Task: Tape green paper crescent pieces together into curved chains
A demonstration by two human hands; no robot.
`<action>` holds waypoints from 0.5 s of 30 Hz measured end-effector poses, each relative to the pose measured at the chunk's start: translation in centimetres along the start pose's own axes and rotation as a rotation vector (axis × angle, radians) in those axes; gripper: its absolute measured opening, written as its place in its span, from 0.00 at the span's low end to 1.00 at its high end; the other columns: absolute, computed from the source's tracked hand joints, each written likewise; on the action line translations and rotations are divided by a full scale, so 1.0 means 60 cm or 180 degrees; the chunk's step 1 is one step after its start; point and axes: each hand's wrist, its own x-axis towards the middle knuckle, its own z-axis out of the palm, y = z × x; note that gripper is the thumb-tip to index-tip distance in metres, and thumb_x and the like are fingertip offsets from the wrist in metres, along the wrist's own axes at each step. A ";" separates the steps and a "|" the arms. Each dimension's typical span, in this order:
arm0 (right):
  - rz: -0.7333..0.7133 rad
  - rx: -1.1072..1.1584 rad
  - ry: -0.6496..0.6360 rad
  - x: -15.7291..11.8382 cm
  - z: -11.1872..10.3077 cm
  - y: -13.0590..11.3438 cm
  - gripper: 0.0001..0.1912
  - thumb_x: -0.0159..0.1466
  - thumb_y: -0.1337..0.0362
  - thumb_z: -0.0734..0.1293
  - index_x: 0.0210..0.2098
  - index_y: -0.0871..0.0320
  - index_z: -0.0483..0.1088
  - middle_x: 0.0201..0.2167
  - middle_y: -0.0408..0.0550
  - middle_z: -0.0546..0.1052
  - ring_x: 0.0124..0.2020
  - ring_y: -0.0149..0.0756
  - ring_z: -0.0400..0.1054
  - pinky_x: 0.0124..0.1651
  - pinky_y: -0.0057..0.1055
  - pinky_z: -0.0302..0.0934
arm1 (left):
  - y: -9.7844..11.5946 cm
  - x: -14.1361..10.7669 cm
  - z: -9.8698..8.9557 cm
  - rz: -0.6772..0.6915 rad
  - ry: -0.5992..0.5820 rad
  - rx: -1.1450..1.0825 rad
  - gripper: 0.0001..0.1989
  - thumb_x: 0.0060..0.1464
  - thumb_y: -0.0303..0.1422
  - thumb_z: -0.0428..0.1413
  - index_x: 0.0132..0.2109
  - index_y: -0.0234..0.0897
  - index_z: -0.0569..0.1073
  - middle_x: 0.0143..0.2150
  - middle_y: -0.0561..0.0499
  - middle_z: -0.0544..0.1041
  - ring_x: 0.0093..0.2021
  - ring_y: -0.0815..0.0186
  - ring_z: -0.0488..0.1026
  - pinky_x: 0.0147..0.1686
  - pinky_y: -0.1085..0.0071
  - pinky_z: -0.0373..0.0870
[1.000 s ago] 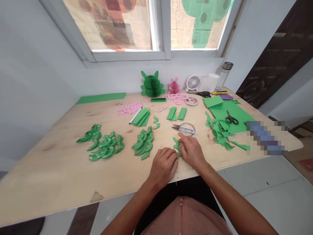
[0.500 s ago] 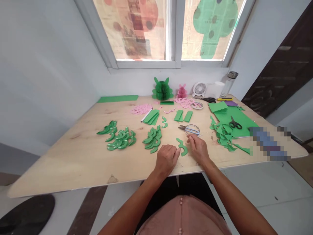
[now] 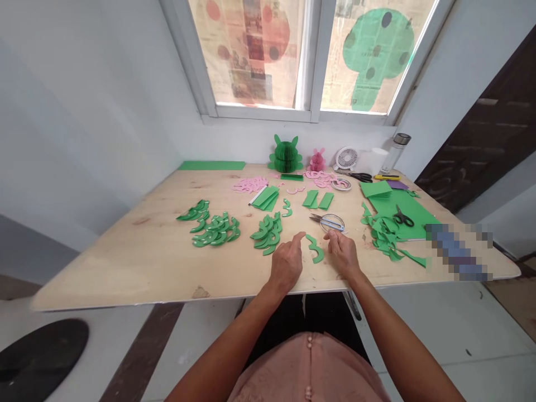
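Between my hands, a curved green paper cutout (image 3: 318,255) lies flat on the wooden table. My left hand (image 3: 288,261) rests at its left side, index finger stretched toward its upper tip, the other fingers curled, with nothing visible in them. On the right, my right hand (image 3: 342,251) has its fingers pinched together just below the blue-handled snips (image 3: 333,224); whatever is between the fingertips is too small to make out. A pile of similar green cutouts (image 3: 267,233) sits left of my left hand.
More green cutouts (image 3: 215,230) lie farther left. Green scraps (image 3: 385,234) and black scissors (image 3: 403,216) are at the right. Behind are folded green strips (image 3: 266,198), pink cutouts (image 3: 250,185), a green paper figure (image 3: 286,156), a small fan (image 3: 347,159) and a bottle (image 3: 396,153).
My left index finger has stretched out and moved off the cutout's lower part toward its upper tip. My right hand stays pinched near the snips. The whole view has shifted slightly.
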 end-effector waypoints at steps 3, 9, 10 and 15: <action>0.0053 -0.0030 0.0006 0.002 0.002 0.003 0.25 0.66 0.51 0.50 0.31 0.58 0.71 0.17 0.43 0.70 0.22 0.34 0.66 0.30 0.28 0.56 | 0.000 0.003 0.002 0.0065 -0.0013 -0.0182 0.18 0.56 0.23 0.42 0.51 0.35 0.66 0.38 0.46 0.76 0.37 0.63 0.72 0.38 0.66 0.67; 0.0045 -0.0056 -0.0040 0.003 0.001 0.003 0.23 0.66 0.53 0.50 0.35 0.58 0.72 0.18 0.43 0.71 0.23 0.35 0.68 0.32 0.28 0.57 | 0.002 0.005 -0.002 0.0239 -0.0190 -0.0269 0.09 0.54 0.25 0.47 0.37 0.38 0.71 0.36 0.47 0.74 0.37 0.62 0.70 0.39 0.64 0.66; 0.0031 -0.0080 -0.0064 0.003 0.001 0.003 0.23 0.66 0.53 0.50 0.36 0.58 0.72 0.18 0.43 0.71 0.24 0.35 0.68 0.32 0.28 0.58 | 0.003 0.005 -0.003 0.0293 -0.0215 -0.0276 0.08 0.54 0.25 0.48 0.37 0.38 0.71 0.36 0.48 0.74 0.37 0.62 0.70 0.39 0.64 0.66; -0.0027 -0.0183 -0.0172 0.001 0.003 0.004 0.21 0.66 0.56 0.52 0.38 0.58 0.72 0.18 0.43 0.72 0.24 0.35 0.69 0.32 0.27 0.58 | 0.008 0.006 -0.008 0.0466 -0.0377 -0.0277 0.08 0.54 0.27 0.50 0.40 0.39 0.71 0.40 0.48 0.75 0.40 0.62 0.70 0.40 0.63 0.65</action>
